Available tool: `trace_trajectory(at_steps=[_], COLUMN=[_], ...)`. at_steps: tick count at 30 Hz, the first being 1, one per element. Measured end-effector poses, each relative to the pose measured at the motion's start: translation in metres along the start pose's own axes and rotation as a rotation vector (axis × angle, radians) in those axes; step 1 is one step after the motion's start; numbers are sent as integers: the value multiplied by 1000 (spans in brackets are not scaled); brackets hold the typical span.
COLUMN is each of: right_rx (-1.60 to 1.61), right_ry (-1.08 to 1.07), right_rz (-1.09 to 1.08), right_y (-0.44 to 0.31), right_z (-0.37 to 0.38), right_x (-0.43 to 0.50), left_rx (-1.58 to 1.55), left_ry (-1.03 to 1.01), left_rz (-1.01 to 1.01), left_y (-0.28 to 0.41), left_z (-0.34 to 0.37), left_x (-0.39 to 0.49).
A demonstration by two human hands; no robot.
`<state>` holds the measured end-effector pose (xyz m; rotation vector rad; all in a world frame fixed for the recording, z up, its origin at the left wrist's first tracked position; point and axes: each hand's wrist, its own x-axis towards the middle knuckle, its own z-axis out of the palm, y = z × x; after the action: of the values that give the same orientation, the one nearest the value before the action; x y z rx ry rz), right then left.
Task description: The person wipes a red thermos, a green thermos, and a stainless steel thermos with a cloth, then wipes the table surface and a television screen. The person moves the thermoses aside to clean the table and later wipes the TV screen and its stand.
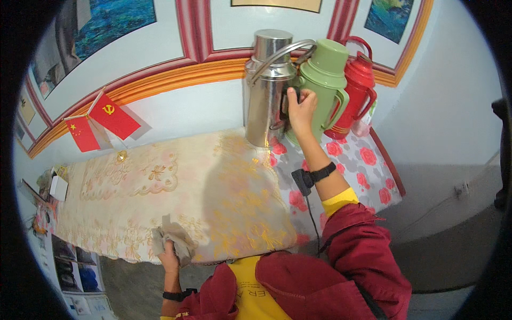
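My right hand (pixel 303 108) grips the black side handle (pixel 285 105) of a shiny stainless-steel vacuum flask (pixel 262 108). The flask stands upright near the wall, its metal carrying handle (pixel 276 56) slanting up to the right. Close behind my fingers is a light green vacuum flask (pixel 320 80) with a green side handle. A red vacuum flask (pixel 356 92) stands to its right. At the front edge of the cloth-covered table, my left hand (pixel 169 254) holds a crumpled grey-beige cloth (pixel 178 240).
A cream embroidered tablecloth (pixel 192 168) borders a rose-patterned cover (pixel 368 156) on the right. Two small red flags (pixel 114 116) on a gold-coloured stand (pixel 122 156) are at the back left. A white box (pixel 59 188) sits at the far left. Framed pictures (pixel 272 24) line the wall.
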<state>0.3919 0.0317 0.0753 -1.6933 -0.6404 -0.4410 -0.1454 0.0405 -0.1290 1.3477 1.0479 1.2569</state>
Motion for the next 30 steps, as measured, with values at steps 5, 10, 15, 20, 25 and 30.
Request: trace_trajectory(at_steps=[5,10,15,20,25,30], right_rx=[369,313,334,480,-160,-904], right_ry=[-498,-1027,-1126,-963,-421,-528], right_rz=[-203,-511,-183,-56,-376,383], right_y=[-34,-59,-70,-10,113,223], right_z=[-65,-82,-108,-111,-210,-329], right_x=[-88,-190,-238,-212,-109,-73], left_rx=[-36,-309,-108,-166,845,1095], left_ry=[-85,-317,-811,-1155,-960,-675], left_rz=[-199,-494,-400,-286,251,348], left_y=[45,73,94,117,99,62], left_z=[33,97,150,177,146,99], left_x=[9,18,-6,-12,3,-11])
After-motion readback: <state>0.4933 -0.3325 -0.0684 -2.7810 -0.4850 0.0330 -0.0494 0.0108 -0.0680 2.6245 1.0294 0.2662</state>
